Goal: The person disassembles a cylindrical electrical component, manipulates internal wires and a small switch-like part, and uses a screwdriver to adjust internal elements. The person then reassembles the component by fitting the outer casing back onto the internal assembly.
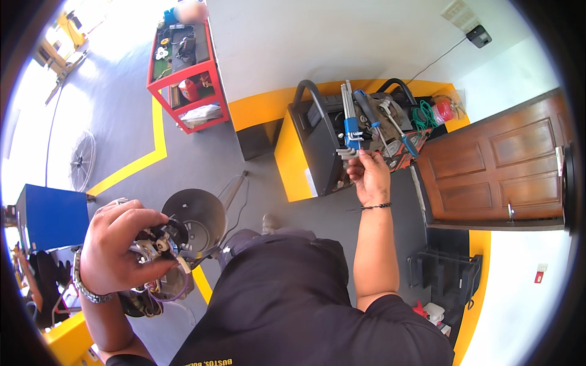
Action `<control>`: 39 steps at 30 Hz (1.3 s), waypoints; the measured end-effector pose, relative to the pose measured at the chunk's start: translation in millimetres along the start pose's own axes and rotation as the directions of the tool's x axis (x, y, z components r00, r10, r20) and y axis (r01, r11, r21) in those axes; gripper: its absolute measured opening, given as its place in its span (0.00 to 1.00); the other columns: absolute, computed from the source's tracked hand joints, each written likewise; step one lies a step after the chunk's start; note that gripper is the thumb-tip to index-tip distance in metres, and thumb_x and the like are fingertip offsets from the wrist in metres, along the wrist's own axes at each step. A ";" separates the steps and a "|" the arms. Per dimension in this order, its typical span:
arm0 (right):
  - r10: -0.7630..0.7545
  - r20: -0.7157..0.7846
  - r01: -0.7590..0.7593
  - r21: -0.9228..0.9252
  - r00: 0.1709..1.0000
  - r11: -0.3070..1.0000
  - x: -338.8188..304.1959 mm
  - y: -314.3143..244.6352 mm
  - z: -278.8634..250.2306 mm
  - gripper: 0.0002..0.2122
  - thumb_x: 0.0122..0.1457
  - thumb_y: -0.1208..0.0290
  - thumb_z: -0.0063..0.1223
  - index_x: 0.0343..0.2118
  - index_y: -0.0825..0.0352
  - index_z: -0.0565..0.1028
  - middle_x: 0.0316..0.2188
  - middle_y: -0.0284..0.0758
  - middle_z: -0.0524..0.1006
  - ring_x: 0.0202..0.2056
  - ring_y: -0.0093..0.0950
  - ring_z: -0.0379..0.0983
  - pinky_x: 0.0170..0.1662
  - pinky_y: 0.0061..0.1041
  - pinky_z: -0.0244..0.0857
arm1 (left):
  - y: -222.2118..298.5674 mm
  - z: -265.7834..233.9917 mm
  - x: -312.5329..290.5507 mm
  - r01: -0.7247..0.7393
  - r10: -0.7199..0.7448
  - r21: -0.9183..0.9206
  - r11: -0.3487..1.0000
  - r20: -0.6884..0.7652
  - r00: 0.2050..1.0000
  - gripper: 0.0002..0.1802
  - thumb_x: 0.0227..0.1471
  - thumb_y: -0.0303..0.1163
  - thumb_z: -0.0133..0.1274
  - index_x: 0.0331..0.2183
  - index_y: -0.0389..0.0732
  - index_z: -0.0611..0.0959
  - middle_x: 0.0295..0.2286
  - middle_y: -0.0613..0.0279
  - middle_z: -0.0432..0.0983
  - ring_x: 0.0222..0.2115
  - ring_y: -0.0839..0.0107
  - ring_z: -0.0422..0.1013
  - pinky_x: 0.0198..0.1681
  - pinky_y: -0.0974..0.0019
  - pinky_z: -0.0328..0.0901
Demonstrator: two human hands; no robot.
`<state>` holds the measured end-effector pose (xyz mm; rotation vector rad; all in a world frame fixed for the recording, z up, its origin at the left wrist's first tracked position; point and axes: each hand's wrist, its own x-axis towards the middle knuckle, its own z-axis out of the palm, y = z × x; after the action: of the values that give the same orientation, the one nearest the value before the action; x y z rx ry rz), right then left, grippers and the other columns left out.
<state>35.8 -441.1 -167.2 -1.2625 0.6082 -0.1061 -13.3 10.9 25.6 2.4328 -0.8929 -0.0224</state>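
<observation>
My left hand (119, 247) is closed round a mechanical assembly (162, 244) with a black round part, metal pieces and loose wires. Beside it stands an open dark cylindrical housing (194, 204) with holes in its bottom. My right hand (371, 177) reaches forward, its thumb and fingers pinched at the short bent ends of a hex key set (351, 122) in a blue holder. The long keys point away from me, over the tool cart (293, 158). Next to the set lie a screwdriver (366, 108) with a blue-and-grey handle and a ratchet wrench (397, 125).
Green cord (424, 114) and a red container (444, 108) sit at the cart's far right. A red-framed shelf cart (217, 79) stands ahead. At left is a blue cabinet (52, 216); at right, a wooden door (494, 161) and a black rack (442, 274).
</observation>
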 end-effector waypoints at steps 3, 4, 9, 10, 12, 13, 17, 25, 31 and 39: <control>0.002 -0.010 -0.001 0.071 1.000 0.997 -0.3 4.6 1.5 0.09 0.65 0.70 0.54 0.41 0.68 0.69 0.29 0.38 0.79 0.27 0.28 0.79 0.28 0.21 0.72 | 0.2 0.9 0.2 0.001 -0.001 -0.001 1.000 -0.005 1.000 0.29 0.25 0.37 0.72 0.35 0.39 0.82 0.23 0.60 0.76 0.23 0.63 0.74 0.29 0.62 0.66; -0.018 -0.018 0.020 0.095 1.000 0.995 -0.5 5.7 2.2 0.09 0.65 0.70 0.55 0.40 0.67 0.69 0.29 0.38 0.79 0.26 0.28 0.79 0.27 0.21 0.71 | 0.3 0.6 0.0 0.003 -0.003 0.002 1.000 -0.004 1.000 0.29 0.25 0.37 0.72 0.35 0.39 0.82 0.23 0.60 0.76 0.23 0.63 0.74 0.29 0.62 0.66; -0.126 -0.107 0.129 0.023 0.986 0.991 -0.2 6.2 5.6 0.09 0.64 0.70 0.56 0.39 0.66 0.68 0.25 0.35 0.78 0.19 0.25 0.75 0.21 0.21 0.66 | -1.3 0.7 0.9 -0.016 0.016 -0.016 1.000 -0.001 1.000 0.29 0.26 0.37 0.72 0.35 0.39 0.82 0.24 0.60 0.77 0.23 0.63 0.75 0.29 0.62 0.66; -0.134 -0.112 0.134 -0.003 0.985 0.991 0.2 6.2 6.6 0.09 0.64 0.69 0.57 0.39 0.66 0.69 0.24 0.34 0.77 0.18 0.24 0.74 0.20 0.19 0.64 | -1.1 0.3 0.9 -0.020 0.020 -0.016 1.000 0.001 1.000 0.29 0.26 0.37 0.72 0.35 0.39 0.82 0.24 0.60 0.77 0.23 0.63 0.75 0.29 0.63 0.66; -0.152 -0.124 0.146 -0.056 0.981 0.988 1.2 6.2 8.1 0.11 0.63 0.66 0.59 0.39 0.65 0.70 0.22 0.33 0.77 0.16 0.22 0.72 0.16 0.17 0.59 | -1.3 0.4 0.6 -0.023 0.023 -0.017 1.000 0.005 1.000 0.29 0.26 0.37 0.72 0.35 0.39 0.81 0.24 0.60 0.77 0.23 0.63 0.75 0.28 0.63 0.66; -0.164 -0.120 0.160 -0.045 0.979 0.986 3.2 7.8 6.7 0.10 0.63 0.66 0.59 0.39 0.65 0.70 0.22 0.33 0.76 0.16 0.22 0.72 0.17 0.17 0.58 | -1.4 0.5 0.7 -0.025 0.025 -0.017 1.000 0.007 1.000 0.29 0.26 0.36 0.72 0.35 0.39 0.81 0.24 0.60 0.77 0.23 0.63 0.75 0.28 0.63 0.66; -0.190 -0.139 0.193 0.012 0.972 0.981 9.6 15.1 8.1 0.09 0.64 0.69 0.57 0.37 0.67 0.69 0.21 0.34 0.76 0.16 0.23 0.70 0.18 0.19 0.58 | -0.5 -0.1 0.1 -0.025 0.025 -0.011 1.000 0.014 1.000 0.29 0.26 0.37 0.73 0.36 0.39 0.81 0.24 0.61 0.77 0.23 0.63 0.75 0.28 0.62 0.66; -0.155 -0.146 0.166 0.069 0.977 0.984 -9.8 11.5 21.0 0.04 0.64 0.74 0.44 0.38 0.69 0.65 0.28 0.42 0.79 0.23 0.30 0.78 0.24 0.23 0.68 | -0.4 0.3 -0.1 -0.027 0.027 -0.007 1.000 0.011 1.000 0.29 0.27 0.38 0.72 0.36 0.39 0.81 0.23 0.60 0.76 0.22 0.62 0.73 0.27 0.61 0.65; -0.177 -0.037 0.180 0.218 0.984 0.959 -9.0 19.0 3.7 0.03 0.60 0.76 0.44 0.35 0.67 0.65 0.33 0.46 0.79 0.32 0.39 0.81 0.33 0.29 0.77 | -1.1 0.3 1.9 -0.041 0.041 -0.026 0.999 0.011 0.999 0.28 0.28 0.38 0.72 0.36 0.39 0.81 0.23 0.60 0.75 0.21 0.62 0.72 0.27 0.61 0.64; -0.289 0.010 0.274 0.287 0.957 0.918 -16.0 23.9 -19.9 0.06 0.57 0.80 0.45 0.37 0.72 0.71 0.38 0.46 0.78 0.33 0.39 0.81 0.34 0.32 0.79 | -4.7 2.5 1.1 -0.048 0.050 -0.062 0.997 0.024 0.998 0.29 0.30 0.39 0.73 0.37 0.39 0.81 0.24 0.60 0.76 0.23 0.60 0.72 0.28 0.60 0.64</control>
<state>6.8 -444.1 -186.5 -1.0622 0.3472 -0.3866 -10.1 12.0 21.4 2.3583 -0.9490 -0.0615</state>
